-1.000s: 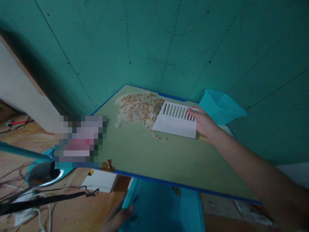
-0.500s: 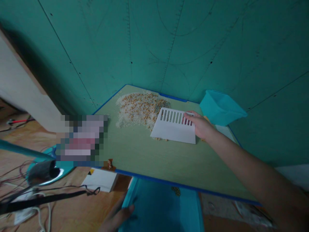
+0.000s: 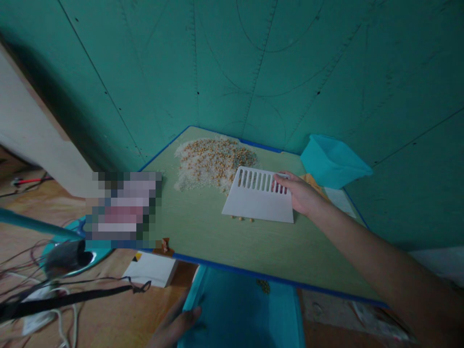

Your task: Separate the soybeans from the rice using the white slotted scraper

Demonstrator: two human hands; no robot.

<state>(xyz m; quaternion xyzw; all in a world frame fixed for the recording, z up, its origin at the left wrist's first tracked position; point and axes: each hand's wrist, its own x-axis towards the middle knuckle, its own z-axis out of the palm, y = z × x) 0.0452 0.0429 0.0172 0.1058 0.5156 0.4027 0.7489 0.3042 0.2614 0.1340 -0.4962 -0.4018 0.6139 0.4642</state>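
My right hand [image 3: 302, 194] grips the right end of a white slotted scraper [image 3: 259, 200] that stands on a green board [image 3: 232, 241] with a blue edge. A few yellow beans [image 3: 242, 219] lie just in front of the scraper's lower edge. Behind it, at the board's far corner, is a pile of mixed white grains and yellow beans [image 3: 212, 162]. My left hand [image 3: 174, 326] rests on the left rim of a teal bin [image 3: 242, 311] held below the board's near edge; a few beans lie inside the bin.
A second teal bin [image 3: 333, 162] stands at the board's far right. Teal walls enclose the corner. On the wooden floor at left are cables, a black strap [image 3: 68, 297], a white box [image 3: 152, 269] and a teal-rimmed object [image 3: 67, 258].
My right hand has dragged the scraper toward me and slightly left, away from the pile, pulling a few beans along. My left hand has stayed on the bin.
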